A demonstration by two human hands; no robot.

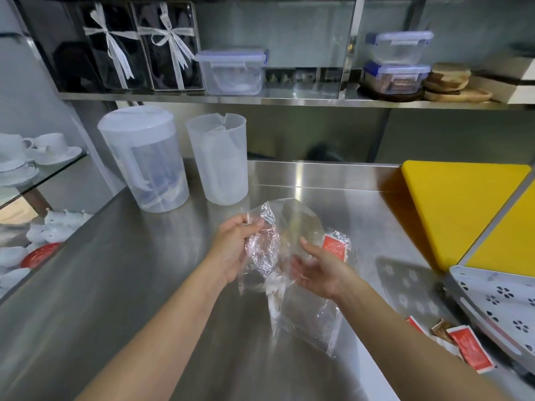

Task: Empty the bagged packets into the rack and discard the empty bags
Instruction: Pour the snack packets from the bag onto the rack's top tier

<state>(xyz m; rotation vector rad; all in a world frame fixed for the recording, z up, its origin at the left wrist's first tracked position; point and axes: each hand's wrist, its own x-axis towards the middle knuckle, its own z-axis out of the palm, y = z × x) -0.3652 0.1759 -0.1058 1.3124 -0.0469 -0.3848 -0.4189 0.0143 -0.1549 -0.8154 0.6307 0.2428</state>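
Note:
Above the steel counter (pixel 130 285), my left hand (pixel 234 250) grips a crumpled clear plastic bag (pixel 265 247). Its loose lower part hangs down toward me (pixel 307 322). My right hand (pixel 321 267) is open, palm turned toward the bag, fingers touching the plastic. A red packet (pixel 335 247) in clear wrap lies on the counter just behind my right hand. Two more red packets (pixel 470 347) and a brown one (pixel 440 328) lie at the right, beside the white perforated rack (pixel 498 302).
Two translucent jugs (pixel 144 160) (pixel 218 157) stand at the back left of the counter. Yellow cutting boards (pixel 460 206) lie at the right. A shelf above holds lidded containers (pixel 231 70). White cups and saucers (pixel 34 151) sit on a glass shelf at the left.

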